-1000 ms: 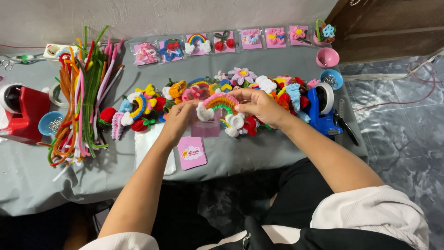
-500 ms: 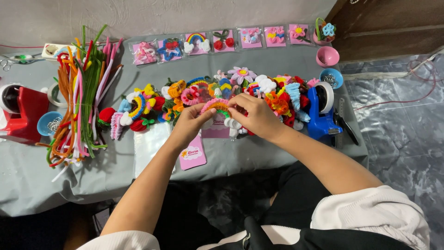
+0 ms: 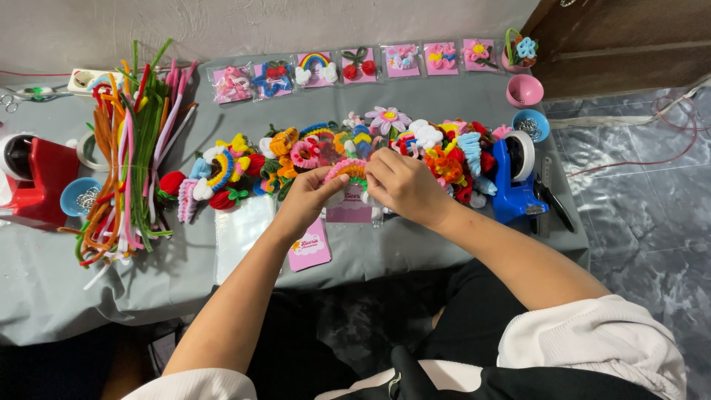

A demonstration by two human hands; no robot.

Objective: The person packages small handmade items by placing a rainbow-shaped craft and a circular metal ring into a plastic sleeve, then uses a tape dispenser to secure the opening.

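My left hand (image 3: 309,196) and my right hand (image 3: 402,185) meet over the grey table (image 3: 444,244), both pinching a small pipe-cleaner rainbow (image 3: 346,169) with white cloud ends. Under the rainbow sits a pink backing card (image 3: 349,213). A second pink card with a cloud print (image 3: 309,249) lies just below my left hand, beside a stack of clear plastic sleeves (image 3: 241,231). Behind my hands runs a heap of colourful pipe-cleaner ornaments (image 3: 326,148).
A bundle of long pipe cleaners (image 3: 129,148) lies at the left, near a red tape dispenser (image 3: 33,178) and a blue bowl (image 3: 79,196). Packaged ornaments (image 3: 348,67) line the back edge. A blue tape dispenser (image 3: 515,181), pliers (image 3: 552,204) and small bowls (image 3: 524,90) stand right.
My hands drew closer together and lowered the rainbow onto the pink card; my right hand shifted slightly left over it.
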